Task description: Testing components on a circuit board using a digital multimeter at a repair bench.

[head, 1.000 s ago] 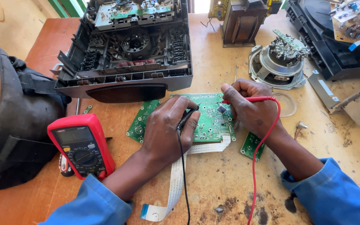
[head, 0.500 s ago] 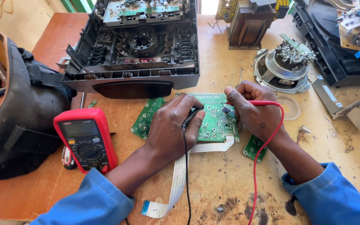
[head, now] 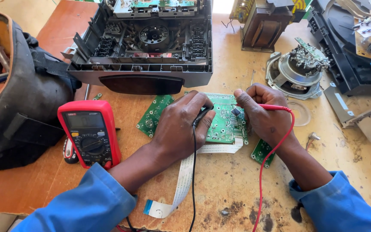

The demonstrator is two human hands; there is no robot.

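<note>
The green circuit board (head: pixel 224 122) lies flat on the workbench (head: pixel 228 189). The left hand (head: pixel 181 129) grips a black probe (head: pixel 200 115), the right hand (head: pixel 265 114) a red probe (head: pixel 269 107), both on the board. A red multimeter (head: pixel 89 133) lies left; an opened chassis (head: pixel 144 47) sits just behind.

A green circuit board (head: pixel 224 120) is laid flat on the worn wooden bench (head: pixel 220 189). A black test probe (head: pixel 202 114) is pinched in the left hand (head: pixel 181 129) and a red test probe (head: pixel 263 107) in the right hand (head: pixel 265 116), both tips set on the board. A red multimeter (head: pixel 90 133) is placed to the left, beside a dark tool bag (head: pixel 22 99). An opened grey stereo chassis (head: pixel 147 47) is positioned behind the board, a bare speaker (head: pixel 299 68) to the right.
</note>
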